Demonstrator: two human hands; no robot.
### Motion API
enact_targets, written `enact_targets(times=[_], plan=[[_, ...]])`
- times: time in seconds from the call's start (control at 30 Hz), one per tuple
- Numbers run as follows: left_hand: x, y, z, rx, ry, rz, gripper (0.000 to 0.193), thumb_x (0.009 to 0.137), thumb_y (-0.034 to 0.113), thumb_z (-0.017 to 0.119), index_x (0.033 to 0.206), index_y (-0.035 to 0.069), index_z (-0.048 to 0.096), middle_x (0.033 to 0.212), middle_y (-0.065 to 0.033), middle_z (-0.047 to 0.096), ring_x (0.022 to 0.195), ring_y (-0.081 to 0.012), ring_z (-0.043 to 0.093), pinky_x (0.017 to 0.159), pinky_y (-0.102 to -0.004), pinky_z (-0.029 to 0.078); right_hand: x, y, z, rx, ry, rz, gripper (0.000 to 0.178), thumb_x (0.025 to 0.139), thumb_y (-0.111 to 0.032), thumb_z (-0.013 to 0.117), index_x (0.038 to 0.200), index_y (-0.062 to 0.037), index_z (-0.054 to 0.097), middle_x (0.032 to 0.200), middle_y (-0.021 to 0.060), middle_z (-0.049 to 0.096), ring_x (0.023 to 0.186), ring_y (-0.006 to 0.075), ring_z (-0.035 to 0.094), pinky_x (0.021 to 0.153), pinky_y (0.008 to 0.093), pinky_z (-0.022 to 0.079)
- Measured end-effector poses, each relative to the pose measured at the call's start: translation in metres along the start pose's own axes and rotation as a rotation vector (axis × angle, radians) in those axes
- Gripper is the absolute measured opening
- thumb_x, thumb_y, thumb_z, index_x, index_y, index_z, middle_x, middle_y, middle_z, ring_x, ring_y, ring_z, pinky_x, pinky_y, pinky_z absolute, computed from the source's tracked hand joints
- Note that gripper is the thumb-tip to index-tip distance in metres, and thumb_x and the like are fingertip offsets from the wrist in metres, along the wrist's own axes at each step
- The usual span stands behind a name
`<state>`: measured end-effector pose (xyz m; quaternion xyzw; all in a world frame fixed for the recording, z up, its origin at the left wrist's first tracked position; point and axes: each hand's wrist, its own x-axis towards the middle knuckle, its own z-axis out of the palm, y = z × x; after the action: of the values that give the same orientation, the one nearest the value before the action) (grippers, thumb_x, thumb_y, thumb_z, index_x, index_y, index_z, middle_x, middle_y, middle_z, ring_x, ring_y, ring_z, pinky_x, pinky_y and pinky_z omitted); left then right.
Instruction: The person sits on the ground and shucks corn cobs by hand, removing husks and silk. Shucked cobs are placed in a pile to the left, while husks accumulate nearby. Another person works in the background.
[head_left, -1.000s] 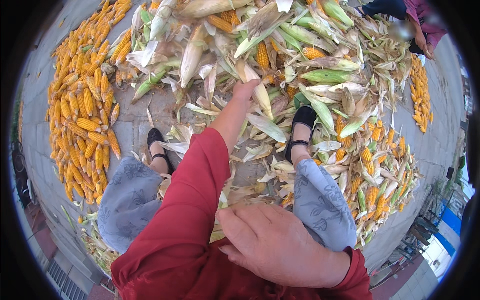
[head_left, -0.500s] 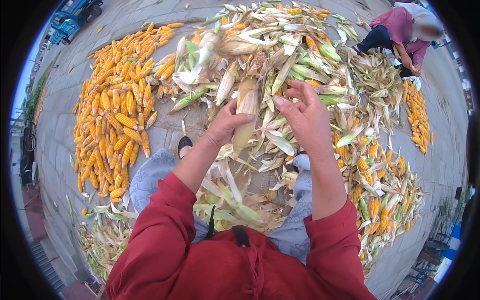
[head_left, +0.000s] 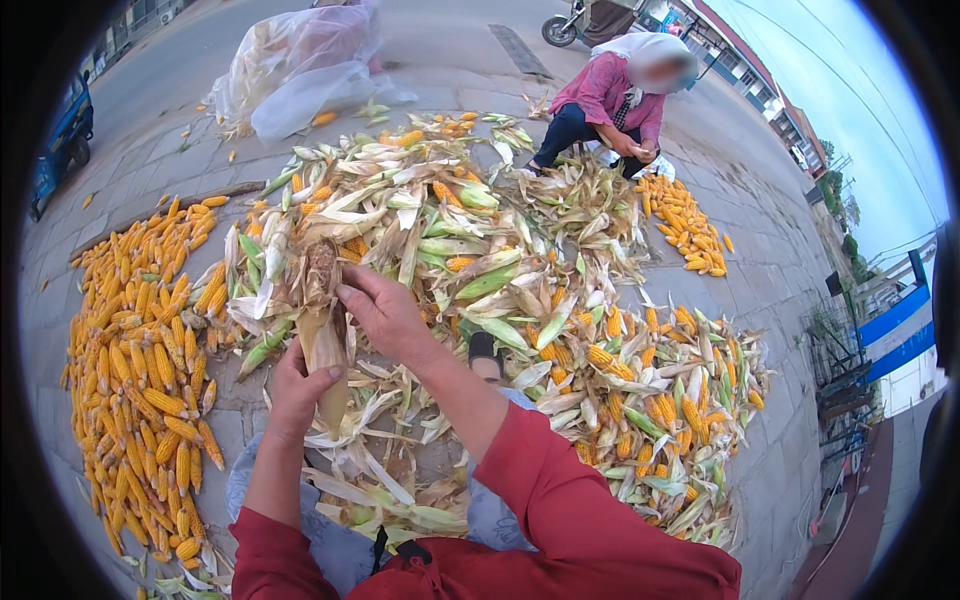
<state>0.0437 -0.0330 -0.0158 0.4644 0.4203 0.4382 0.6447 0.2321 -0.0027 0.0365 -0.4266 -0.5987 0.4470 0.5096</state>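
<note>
My left hand (head_left: 297,392) is closed around the lower part of an ear of corn (head_left: 322,340) in its dry, pale brown husk. The ear stands upright in front of me, its ragged brown stalk end at the top. Against its upper right side, my right hand (head_left: 392,320) has its fingers curled at the husk; the fingertips are partly hidden. Just beyond both hands lies a big heap of husks and unpeeled ears (head_left: 420,215). Loose husk leaves (head_left: 385,475) cover the ground between my legs.
Bare yellow cobs form a long pile (head_left: 140,370) at my left. More cobs mixed with husks (head_left: 650,400) lie at my right. Across the heap a co-worker (head_left: 610,100) crouches beside a small cob pile (head_left: 685,225). A clear plastic sheet (head_left: 300,70) stands at the back.
My view has swung to the right, so the scene shifts left. My right hand, apart from the ear before, has come in against its husk. My left hand keeps its hold.
</note>
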Motion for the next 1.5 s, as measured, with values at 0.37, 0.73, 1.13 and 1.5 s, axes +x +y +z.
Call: enact_targets(times=[0.37, 0.73, 1.13, 1.5], plan=[[0.014, 0.009, -0.008, 0.182, -0.005, 0.127, 0.062, 0.068, 0.011, 0.068, 0.125, -0.001, 0.049, 0.109, -0.0100, 0.060, 0.098, -0.0176, 0.058, 0.088, -0.0302, 0.046, 0.008, 0.010, 0.000, -0.056, 0.119, -0.023, 0.015, 0.091, -0.010, 0.053, 0.096, 0.0025, 0.059, 0.071, 0.0051, 0.059, 0.060, 0.0101, 0.055, 0.057, 0.0259, 0.047], [0.007, 0.012, 0.007, 0.424, 0.081, 0.405, 0.053, 0.069, 0.001, 0.064, 0.120, -0.001, 0.051, 0.107, -0.0103, 0.058, 0.098, -0.0183, 0.055, 0.089, -0.0304, 0.044, 0.015, 0.034, 0.003, 0.404, 0.180, 0.304, 0.011, 0.088, -0.008, 0.054, 0.092, -0.0022, 0.063, 0.071, 0.0010, 0.060, 0.058, 0.0095, 0.054, 0.051, 0.0244, 0.045], [0.014, 0.014, -0.009, 0.109, -0.018, 0.262, 0.064, 0.071, 0.009, 0.071, 0.129, 0.000, 0.046, 0.116, -0.0086, 0.057, 0.102, -0.0177, 0.056, 0.092, -0.0316, 0.044, 0.014, 0.022, 0.002, 0.804, 0.006, 0.434, 0.022, 0.089, -0.023, 0.059, 0.104, -0.0070, 0.059, 0.086, 0.0040, 0.064, 0.064, 0.0143, 0.065, 0.047, 0.0256, 0.052], [0.014, 0.031, -0.015, -0.036, -0.190, -0.028, 0.067, 0.062, 0.012, 0.070, 0.125, -0.001, 0.050, 0.111, -0.0068, 0.061, 0.102, -0.0174, 0.058, 0.092, -0.0302, 0.043, 0.013, 0.004, -0.015, 0.232, -0.345, 0.488, 0.036, 0.095, -0.034, 0.051, 0.092, 0.0003, 0.061, 0.063, 0.0082, 0.063, 0.046, 0.0161, 0.062, 0.037, 0.0243, 0.047]])
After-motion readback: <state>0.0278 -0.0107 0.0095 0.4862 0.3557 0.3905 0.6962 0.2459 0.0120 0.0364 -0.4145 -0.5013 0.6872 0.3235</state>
